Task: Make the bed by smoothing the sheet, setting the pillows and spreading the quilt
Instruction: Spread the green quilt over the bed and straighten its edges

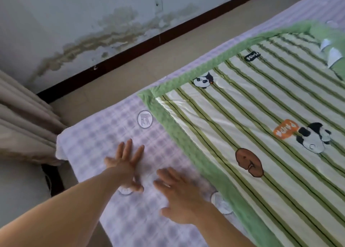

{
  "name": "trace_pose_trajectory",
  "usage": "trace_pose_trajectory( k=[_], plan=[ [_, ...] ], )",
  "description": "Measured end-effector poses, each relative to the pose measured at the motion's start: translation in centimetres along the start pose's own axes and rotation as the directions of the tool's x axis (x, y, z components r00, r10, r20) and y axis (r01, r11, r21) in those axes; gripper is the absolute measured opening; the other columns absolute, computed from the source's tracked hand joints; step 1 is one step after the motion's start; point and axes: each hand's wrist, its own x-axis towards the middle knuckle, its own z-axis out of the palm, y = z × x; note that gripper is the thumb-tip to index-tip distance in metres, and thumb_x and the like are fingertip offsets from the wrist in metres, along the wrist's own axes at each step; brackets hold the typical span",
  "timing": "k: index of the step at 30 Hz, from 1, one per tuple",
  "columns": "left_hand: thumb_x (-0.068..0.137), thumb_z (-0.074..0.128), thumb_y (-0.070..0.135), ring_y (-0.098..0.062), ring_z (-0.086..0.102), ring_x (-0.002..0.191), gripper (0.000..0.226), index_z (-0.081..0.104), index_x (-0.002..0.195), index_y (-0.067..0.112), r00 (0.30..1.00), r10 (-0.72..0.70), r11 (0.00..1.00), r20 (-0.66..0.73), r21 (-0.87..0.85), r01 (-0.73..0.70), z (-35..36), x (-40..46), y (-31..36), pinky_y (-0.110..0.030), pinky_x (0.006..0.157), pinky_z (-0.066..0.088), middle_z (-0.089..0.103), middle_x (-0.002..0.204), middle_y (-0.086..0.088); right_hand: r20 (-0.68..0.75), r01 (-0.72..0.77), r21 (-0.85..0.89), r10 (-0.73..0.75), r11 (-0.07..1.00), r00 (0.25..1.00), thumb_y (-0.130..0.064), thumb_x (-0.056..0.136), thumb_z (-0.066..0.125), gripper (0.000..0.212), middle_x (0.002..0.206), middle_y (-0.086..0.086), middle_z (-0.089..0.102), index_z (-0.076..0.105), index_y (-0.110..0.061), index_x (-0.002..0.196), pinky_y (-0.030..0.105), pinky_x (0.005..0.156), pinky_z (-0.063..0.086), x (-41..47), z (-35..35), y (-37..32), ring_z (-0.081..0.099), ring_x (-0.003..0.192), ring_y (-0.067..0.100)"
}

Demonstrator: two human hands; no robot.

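Note:
A pale lilac checked sheet (97,144) covers the bed's near left corner. My left hand (125,162) lies flat on it with fingers spread. Just to its right, my right hand (177,194) also presses flat on the sheet, fingers straight. A green-bordered quilt (252,106) with cream and green stripes and panda pictures is spread over the bed's right part, its border edge running close beside my right hand. The quilt's far corner (330,41) is folded over. No pillow is in view.
A beige curtain (20,116) hangs at the left by the bed's corner. Beige floor tiles (130,67) run between the bed and a stained wall (93,23) with a dark skirting board. A dark object (51,179) sits under the bed's corner.

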Motion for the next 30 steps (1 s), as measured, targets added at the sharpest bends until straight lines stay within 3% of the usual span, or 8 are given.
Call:
trace_pose_trajectory(
  k=[6, 12, 16, 19, 22, 24, 26, 30],
  plan=[
    [0.054, 0.077, 0.065, -0.034, -0.028, 0.141, 0.144, -0.039, 0.136, 0.037, 0.997, -0.057, 0.997, 0.057, 0.062, 0.054, -1.0, 1.9, -3.6, -0.049, 0.106, 0.027, -0.046, 0.145, -0.007, -0.263, -0.231, -0.058, 0.209, 0.971, 0.942, -0.052, 0.054, 0.077, 0.088, 0.145, 0.013, 0.044, 0.054, -0.019, 0.133, 0.049, 0.102, 0.041, 4.8, -1.0, -0.2, 0.037, 0.135, 0.033],
    [0.048, 0.080, 0.065, -0.033, -0.035, 0.137, 0.152, -0.040, 0.135, 0.034, 0.999, 0.048, 0.999, -0.006, 0.001, -0.048, -4.4, 7.0, -7.6, -0.058, 0.110, 0.009, -0.053, 0.133, -0.012, -0.262, -0.469, -0.033, 0.445, 0.883, 0.856, -0.050, 0.084, 0.053, 0.087, 0.158, 0.016, -0.012, 0.005, -0.025, 0.152, 0.051, 0.114, 0.006, 11.5, -4.2, 1.3, -0.007, 0.145, 0.036],
    [0.054, 0.077, 0.063, -0.032, -0.035, 0.137, 0.145, -0.038, 0.135, 0.032, 0.976, 0.167, 0.982, -0.138, -0.062, -0.176, -7.5, 11.1, -9.1, -0.059, 0.111, 0.002, -0.050, 0.139, -0.014, -0.210, -0.517, 0.048, 0.515, 0.855, 0.831, -0.065, 0.065, 0.048, 0.099, 0.157, 0.019, 0.000, 0.000, -0.038, 0.147, 0.061, 0.105, 0.008, 17.0, -4.6, -0.6, -0.004, 0.141, 0.038],
    [0.064, 0.076, 0.056, -0.029, -0.004, 0.147, 0.130, -0.019, 0.148, 0.028, 0.944, 0.271, 0.948, -0.191, -0.120, -0.296, -11.5, 13.6, -10.3, -0.052, 0.111, 0.019, -0.017, 0.157, -0.009, -0.017, -0.574, 0.096, 0.578, 0.813, 0.816, -0.063, 0.073, 0.053, 0.108, 0.138, 0.009, -0.046, -0.031, -0.045, 0.138, 0.064, 0.106, -0.007, 18.8, -4.8, -1.3, -0.041, 0.128, 0.030],
    [0.069, 0.076, 0.050, -0.027, 0.032, 0.138, 0.115, -0.002, 0.149, 0.026, 0.911, 0.346, 0.913, -0.222, -0.144, -0.382, -15.4, 16.1, -10.8, -0.045, 0.104, 0.031, 0.018, 0.154, -0.003, 0.107, -0.640, 0.096, 0.631, 0.762, 0.768, -0.061, 0.072, 0.058, 0.112, 0.139, 0.011, -0.048, -0.029, -0.041, 0.141, 0.065, 0.106, -0.008, 19.7, -6.0, -1.5, -0.040, 0.131, 0.039],
    [0.072, 0.075, 0.049, -0.027, 0.031, 0.139, 0.116, -0.010, 0.150, 0.029, 0.871, 0.415, 0.878, -0.262, -0.138, -0.459, -17.7, 17.1, -10.2, -0.046, 0.106, 0.030, 0.012, 0.157, -0.003, 0.168, -0.678, 0.092, 0.660, 0.730, 0.733, -0.059, 0.071, 0.061, 0.115, 0.139, 0.013, -0.048, -0.028, -0.039, 0.142, 0.065, 0.106, -0.008, 20.3, -7.0, -1.4, -0.038, 0.132, 0.041],
    [0.074, 0.074, 0.049, -0.025, 0.017, 0.144, 0.117, -0.014, 0.149, 0.033, 0.795, 0.519, 0.814, -0.314, -0.101, -0.571, -19.5, 17.4, -8.8, -0.048, 0.109, 0.028, -0.005, 0.160, 0.001, 0.134, -0.698, 0.092, 0.685, 0.711, 0.716, -0.061, 0.061, 0.066, 0.123, 0.147, 0.018, -0.035, -0.020, -0.037, 0.146, 0.070, 0.104, 0.001, 20.7, -7.2, -1.7, -0.027, 0.137, 0.041],
    [0.078, 0.069, 0.048, -0.022, -0.005, 0.147, 0.101, -0.002, 0.150, 0.040, 0.657, 0.704, 0.696, -0.271, 0.075, -0.714, -21.4, 17.6, -4.8, -0.056, 0.114, 0.017, -0.018, 0.158, 0.007, -0.016, -0.739, 0.194, 0.755, 0.646, 0.656, -0.062, -0.001, 0.060, 0.147, 0.133, 0.022, 0.044, 0.026, -0.033, 0.139, 0.062, 0.071, 0.048, 21.1, -5.4, -1.3, 0.041, 0.120, 0.038]
  ],
)
